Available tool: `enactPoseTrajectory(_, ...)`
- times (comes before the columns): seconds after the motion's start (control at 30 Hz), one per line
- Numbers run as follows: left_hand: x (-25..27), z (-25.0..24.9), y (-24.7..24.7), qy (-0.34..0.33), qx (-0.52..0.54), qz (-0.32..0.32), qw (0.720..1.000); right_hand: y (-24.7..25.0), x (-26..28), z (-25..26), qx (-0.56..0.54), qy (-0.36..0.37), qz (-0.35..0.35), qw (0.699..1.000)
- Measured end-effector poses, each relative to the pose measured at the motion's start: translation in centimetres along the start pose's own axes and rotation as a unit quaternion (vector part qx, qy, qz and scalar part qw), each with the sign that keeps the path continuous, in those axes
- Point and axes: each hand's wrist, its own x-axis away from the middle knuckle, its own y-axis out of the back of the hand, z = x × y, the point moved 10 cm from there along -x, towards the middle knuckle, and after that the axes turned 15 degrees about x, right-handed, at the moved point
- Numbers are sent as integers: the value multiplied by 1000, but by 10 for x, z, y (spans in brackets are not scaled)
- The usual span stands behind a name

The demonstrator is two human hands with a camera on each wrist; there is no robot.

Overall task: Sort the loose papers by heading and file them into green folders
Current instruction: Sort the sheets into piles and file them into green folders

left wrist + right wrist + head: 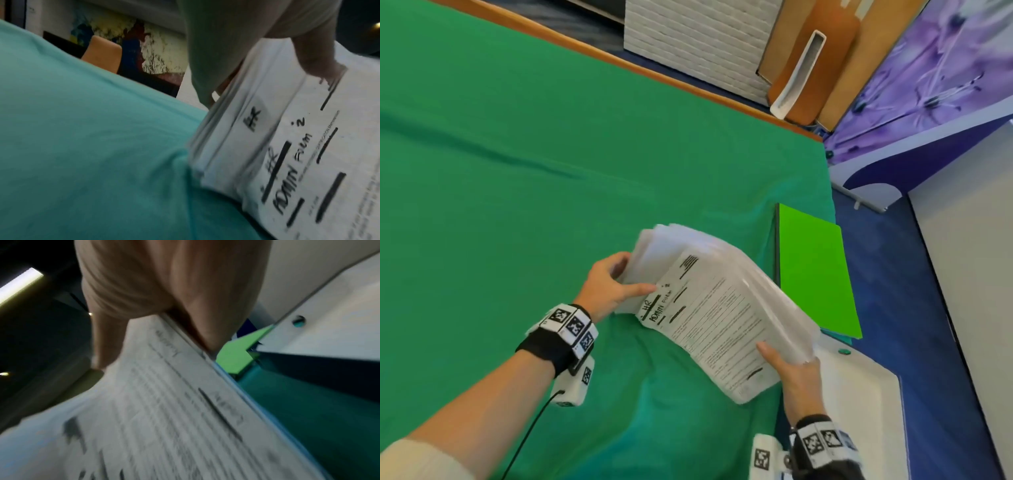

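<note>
Head view: paper stack (719, 308) beside folder (813, 270).

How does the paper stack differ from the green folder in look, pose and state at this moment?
The paper stack is white, thick and printed, with handwritten headings; the green folder is plain bright green and thin. The stack is tilted, gripped by the left hand and right hand; the folder lies flat and closed on the green cloth, untouched. Both are rectangular and sit at the table's right side.
</note>
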Motion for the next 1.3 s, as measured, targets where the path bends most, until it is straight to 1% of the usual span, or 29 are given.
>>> enactPoseTrajectory(0.07, -4, 3, -7, -22, 11, -23, 999, 3, -2, -14, -2, -31, -60, 998)
enactPoseTrajectory(0.1, -5, 4, -10, -31, 20, -42, 998, 3, -3, -11, -5, -28, -74, 997)
enactPoseTrajectory(0.17, -9, 4, -12, -47, 30, -82, 995, 1, -5, 2, -8, -17, -74, 997)
enactPoseTrajectory(0.23, -9, 0, -8, -62, 52, -107, 991, -1, -2, 21, -22, 9, -64, 998)
enactPoseTrajectory(0.33, -4, -10, 6, -82, 93, -122, 985, 8, 4, 43, -41, 54, -76, 995)
enactPoseTrajectory(0.43, -1, -16, 11, -96, 109, -93, 985, 19, 5, 44, -24, 78, -89, 993)
enactPoseTrajectory(0.57, -7, -25, 2, -111, 70, -37, 991, 23, 6, 45, 84, 109, -70, 988)
enactPoseTrajectory(0.63, -11, -26, -2, -102, 52, -20, 993, 24, 7, 49, 116, 119, -52, 985)
enactPoseTrajectory(0.7, -15, -23, -9, -80, 45, 4, 996, 20, 8, 56, 172, 129, -27, 976)
enactPoseTrajectory(0.77, -18, -20, -16, -64, 49, 20, 997, 15, 6, 65, 251, 142, -13, 957)
enactPoseTrajectory(0.8, -19, -19, -17, -62, 52, 24, 996, 12, 4, 70, 296, 154, -5, 943)
enactPoseTrajectory(0.83, -20, -20, -19, -60, 55, 27, 996, 7, 1, 74, 349, 172, 6, 921)
enactPoseTrajectory(0.9, -22, -19, -22, -50, 61, 36, 996, -7, -3, 76, 463, 202, 32, 862)
enactPoseTrajectory(0.93, -22, -18, -24, -44, 62, 43, 996, -11, -4, 74, 513, 204, 37, 833)
enactPoseTrajectory(0.97, -23, -17, -24, -39, 61, 49, 996, -13, -5, 72, 551, 196, 35, 811)
enactPoseTrajectory(1.0, -23, -15, -24, -35, 59, 52, 996, -13, -6, 72, 578, 186, 26, 794)
enactPoseTrajectory(1.03, -23, -13, -22, -31, 58, 54, 996, -13, -7, 76, 594, 181, 10, 784)
enactPoseTrajectory(1.1, -23, -10, -19, -26, 56, 53, 997, -16, -8, 89, 598, 185, -15, 780)
enactPoseTrajectory(1.13, -23, -9, -17, -24, 54, 52, 997, -20, -11, 94, 598, 189, -14, 779)
enactPoseTrajectory(1.17, -23, -9, -17, -23, 52, 52, 997, -27, -14, 96, 608, 187, 3, 771)
enactPoseTrajectory(1.2, -24, -8, -17, -22, 53, 53, 997, -35, -17, 95, 633, 175, 29, 753)
enactPoseTrajectory(1.23, -24, -8, -18, -20, 55, 55, 997, -42, -19, 92, 664, 163, 54, 728)
enactPoseTrajectory(1.27, -25, -8, -19, -17, 57, 56, 997, -47, -21, 93, 684, 154, 62, 710)
enactPoseTrajectory(1.3, -26, -8, -20, -13, 59, 57, 997, -50, -24, 98, 687, 157, 52, 707)
